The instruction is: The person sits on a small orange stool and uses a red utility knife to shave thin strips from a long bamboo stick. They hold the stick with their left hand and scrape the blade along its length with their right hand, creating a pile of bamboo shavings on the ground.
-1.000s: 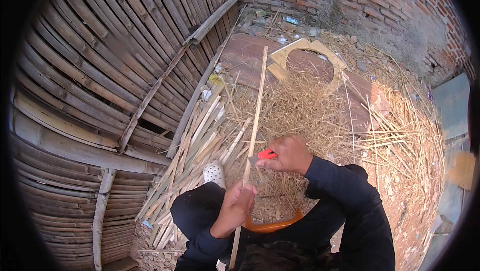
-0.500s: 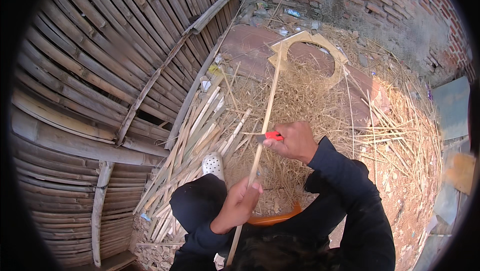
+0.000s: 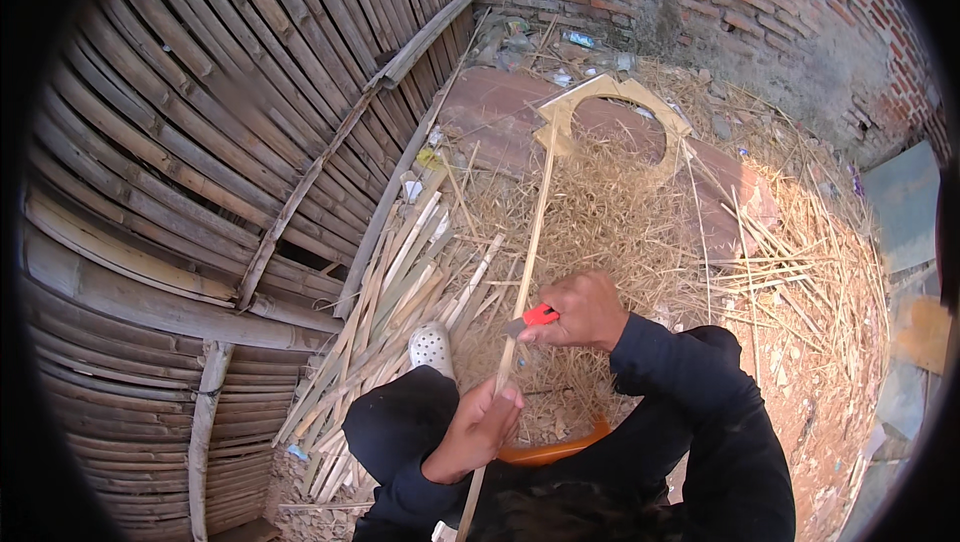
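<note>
A long, thin bamboo strip slants up from my lap toward a board with a round cut-out. Its lower part is gripped by my left hand, thumb pressed on top. My right hand is closed around a red-handled knife. The dark blade lies against the strip, a short way above my left hand. The strip's far end meets the left side of the board's ring.
Curly shavings heap up beyond my hands. Split bamboo strips lie to the left, beside a white clog. A bamboo slat wall closes the left; a brick wall stands behind. An orange stool edge shows between my legs.
My right hand has drawn the knife down along the strip, nearer to my left hand. The left hand keeps its grip at about the same place.
</note>
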Available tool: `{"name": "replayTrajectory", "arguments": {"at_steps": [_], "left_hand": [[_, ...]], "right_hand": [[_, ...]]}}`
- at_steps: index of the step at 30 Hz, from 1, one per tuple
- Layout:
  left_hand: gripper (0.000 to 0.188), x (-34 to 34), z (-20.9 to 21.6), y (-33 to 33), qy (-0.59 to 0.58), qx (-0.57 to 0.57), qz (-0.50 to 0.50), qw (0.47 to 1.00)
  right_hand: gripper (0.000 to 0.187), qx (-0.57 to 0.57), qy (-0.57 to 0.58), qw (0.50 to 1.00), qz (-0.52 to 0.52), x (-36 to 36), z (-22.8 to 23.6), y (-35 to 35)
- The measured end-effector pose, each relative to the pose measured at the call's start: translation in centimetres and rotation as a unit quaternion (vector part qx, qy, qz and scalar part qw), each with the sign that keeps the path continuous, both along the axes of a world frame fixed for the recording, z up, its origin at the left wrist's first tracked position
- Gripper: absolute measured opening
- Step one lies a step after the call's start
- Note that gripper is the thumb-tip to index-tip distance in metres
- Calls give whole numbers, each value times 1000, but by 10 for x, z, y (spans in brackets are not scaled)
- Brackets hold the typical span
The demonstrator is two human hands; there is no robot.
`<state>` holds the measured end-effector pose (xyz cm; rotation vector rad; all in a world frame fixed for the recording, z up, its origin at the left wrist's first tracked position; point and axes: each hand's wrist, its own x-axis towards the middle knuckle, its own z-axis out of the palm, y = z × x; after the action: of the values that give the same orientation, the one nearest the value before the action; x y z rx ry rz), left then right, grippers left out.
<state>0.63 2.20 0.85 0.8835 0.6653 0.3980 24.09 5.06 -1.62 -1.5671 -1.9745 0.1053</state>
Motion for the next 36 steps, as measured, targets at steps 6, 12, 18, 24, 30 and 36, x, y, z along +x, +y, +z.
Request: {"name": "replayTrajectory", "arguments": {"at_steps": [6, 12, 18, 24, 30, 36], "left_hand": [[22, -2, 3, 4, -7, 9, -13, 1000], [23, -6, 5, -1, 3, 2, -9, 1000], [23, -6, 3, 4, -18, -5, -30, 999], [23, -10, 2, 0, -11, 5, -52, 999], [23, -9, 0, -4, 8, 46, -116, 992], [23, -6, -5, -3, 11, 91, -130, 987]], "right_hand": [[59, 26, -26, 996, -82, 23, -6, 24], [63, 43, -41, 997, -39, 11, 4, 14], [59, 31, -48, 992, -109, 37, 2, 27], [61, 45, -59, 990, -122, 50, 3, 31], [66, 52, -61, 950, -302, 129, 1, 55], [76, 4, -70, 907, -415, 177, -5, 63]]}}
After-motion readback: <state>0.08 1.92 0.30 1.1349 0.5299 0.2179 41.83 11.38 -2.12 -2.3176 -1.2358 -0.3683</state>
